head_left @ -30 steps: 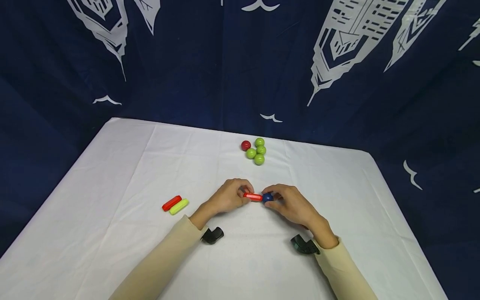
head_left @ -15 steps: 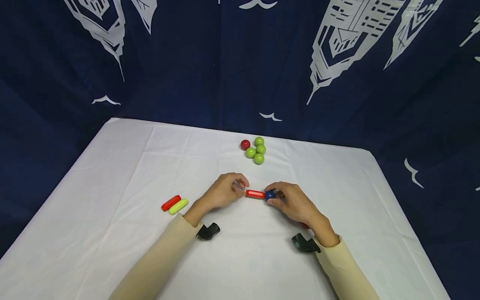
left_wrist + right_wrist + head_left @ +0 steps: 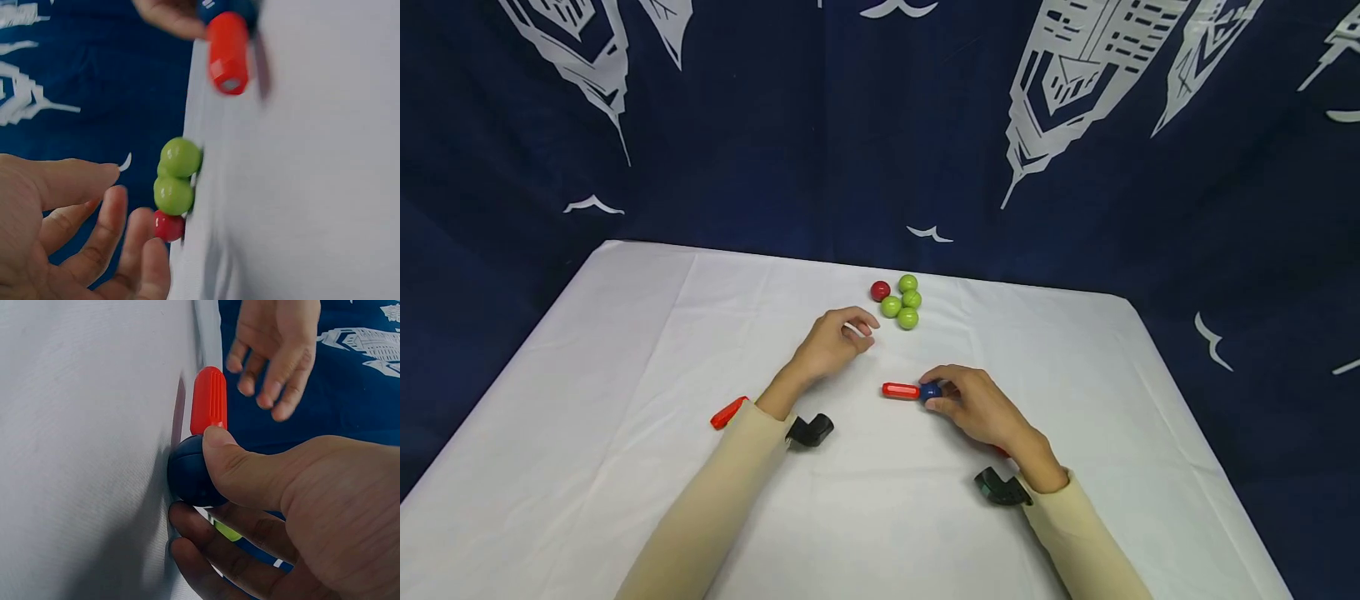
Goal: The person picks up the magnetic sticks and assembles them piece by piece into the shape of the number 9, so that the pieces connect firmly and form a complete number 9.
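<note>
A dark blue ball (image 3: 931, 391) is pinched between the thumb and curled fingers of the right hand (image 3: 977, 408), low over the white cloth-covered table (image 3: 625, 333), near its middle. A short red plastic rod with rounded ends (image 3: 901, 390) is joined end-on to the ball's left side and lies level, pointing towards the left hand. In the right wrist view the thumb is seen pressed on top of the blue ball (image 3: 190, 472), with the red rod (image 3: 208, 400) projecting beyond it; a small patch of yellow-green is glimpsed beneath the fingers (what it belongs to cannot be told).

The left hand (image 3: 831, 343) is held apart from the rod, up and to the left of it, with nothing in its grasp. Its fingers are loosely curled and relaxed, the tips directed towards a cluster of balls. In the left wrist view the fingertips (image 3: 112, 206) are observed just short of that cluster.

The cluster is made up of one small red ball (image 3: 880, 291) and four green balls (image 3: 907, 317), set touching one another near the far edge of the table. A second red rod (image 3: 727, 413) is noted beside the left sleeve (image 3: 715, 508), partly covered by it. A dark blue backdrop printed with white buildings (image 3: 1052, 83) is hung behind the table
</note>
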A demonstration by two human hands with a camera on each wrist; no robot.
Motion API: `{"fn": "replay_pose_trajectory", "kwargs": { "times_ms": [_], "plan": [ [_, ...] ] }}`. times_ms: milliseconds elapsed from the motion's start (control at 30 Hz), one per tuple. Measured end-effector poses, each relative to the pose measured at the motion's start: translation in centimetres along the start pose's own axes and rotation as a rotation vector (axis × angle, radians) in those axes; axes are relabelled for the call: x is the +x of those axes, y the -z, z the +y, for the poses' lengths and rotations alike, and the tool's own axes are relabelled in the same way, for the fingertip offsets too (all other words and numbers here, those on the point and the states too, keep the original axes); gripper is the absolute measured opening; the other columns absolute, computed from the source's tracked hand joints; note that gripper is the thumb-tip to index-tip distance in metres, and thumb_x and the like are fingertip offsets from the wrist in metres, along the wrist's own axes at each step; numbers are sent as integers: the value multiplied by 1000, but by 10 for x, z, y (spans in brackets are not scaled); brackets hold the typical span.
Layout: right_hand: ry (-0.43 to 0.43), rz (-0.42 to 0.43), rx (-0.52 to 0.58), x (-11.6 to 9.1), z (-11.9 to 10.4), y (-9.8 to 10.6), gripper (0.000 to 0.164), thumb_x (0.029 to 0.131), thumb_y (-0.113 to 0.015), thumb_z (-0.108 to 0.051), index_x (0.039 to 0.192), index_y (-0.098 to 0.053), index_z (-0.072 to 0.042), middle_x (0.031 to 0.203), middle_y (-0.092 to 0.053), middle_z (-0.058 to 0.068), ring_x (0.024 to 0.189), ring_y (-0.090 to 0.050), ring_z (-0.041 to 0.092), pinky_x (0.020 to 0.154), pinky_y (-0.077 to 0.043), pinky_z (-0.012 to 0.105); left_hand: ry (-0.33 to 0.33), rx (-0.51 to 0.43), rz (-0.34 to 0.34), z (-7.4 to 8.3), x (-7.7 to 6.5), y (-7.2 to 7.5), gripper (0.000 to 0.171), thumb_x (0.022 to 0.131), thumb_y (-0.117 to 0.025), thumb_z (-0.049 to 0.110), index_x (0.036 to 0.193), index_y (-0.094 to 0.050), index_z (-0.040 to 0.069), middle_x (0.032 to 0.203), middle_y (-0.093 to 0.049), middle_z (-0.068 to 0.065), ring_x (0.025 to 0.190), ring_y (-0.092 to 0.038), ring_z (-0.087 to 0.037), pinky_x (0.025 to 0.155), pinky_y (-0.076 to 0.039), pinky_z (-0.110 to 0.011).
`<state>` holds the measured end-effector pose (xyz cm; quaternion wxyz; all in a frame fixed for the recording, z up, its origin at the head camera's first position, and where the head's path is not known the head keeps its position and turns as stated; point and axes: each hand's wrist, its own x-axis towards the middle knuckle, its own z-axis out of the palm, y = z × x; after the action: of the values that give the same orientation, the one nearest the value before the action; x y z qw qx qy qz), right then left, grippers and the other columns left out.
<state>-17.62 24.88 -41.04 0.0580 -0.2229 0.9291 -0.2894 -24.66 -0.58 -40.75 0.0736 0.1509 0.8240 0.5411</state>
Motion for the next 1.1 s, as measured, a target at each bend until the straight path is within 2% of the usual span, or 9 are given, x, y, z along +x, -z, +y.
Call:
{"fn": "replay_pose_trajectory", "kwargs": {
  "times_ms": [100,200,333,467,700,933,1100],
  "plan": [
    [-2,3,-1,0,-1,-2,27,90,-74,-12,117,-69,-10,109,-70,2,92,-65,12,85,-54,36,33,-91,43,1,16,6,28,92,-68,4,120,-67,2,102,-63,-10,81,-58,-17,70,-44,-23],
    [3,10,3,1,0,0,27,91,-74,-12,117,-69,-10,108,-70,2,91,-64,13,84,-54,36,76,-208,67,-1,35,9,33,92,-67,4,125,-65,6,100,-58,-6,80,-54,-19,69,-41,-23],
    [12,3,14,2,0,-1,27,91,-74,-13,117,-69,-10,109,-70,3,92,-64,13,85,-54,36,146,-319,71,-15,56,12,37,95,-64,7,131,-63,16,99,-54,1,87,-52,-19,72,-40,-24],
    [15,-1,22,1,1,-2,28,90,-74,-13,117,-69,-10,108,-70,2,90,-63,14,84,-54,36,159,-376,68,-28,69,10,38,98,-59,6,134,-61,17,100,-55,0,90,-50,-16,73,-39,-24],
    [33,-2,20,-1,2,-1,28,91,-74,-12,118,-69,-9,107,-69,1,90,-62,14,84,-54,36,128,-340,70,-35,83,4,41,97,-55,1,135,-61,17,100,-56,-3,87,-48,-12,76,-38,-22],
    [30,4,9,-2,1,0,28,90,-74,-11,118,-69,-10,107,-69,0,90,-62,14,85,-54,37,112,-299,28,-34,97,-3,42,97,-52,-2,135,-60,14,102,-51,-3,92,-45,-12,83,-37,-23],
    [37,4,16,-1,2,-2,28,91,-74,-11,118,-68,-11,107,-69,0,91,-62,14,85,-54,37,151,-247,19,-34,101,-6,42,97,-53,0,134,-61,18,103,-47,-2,96,-43,-15,86,-36,-27]
  ]
}}
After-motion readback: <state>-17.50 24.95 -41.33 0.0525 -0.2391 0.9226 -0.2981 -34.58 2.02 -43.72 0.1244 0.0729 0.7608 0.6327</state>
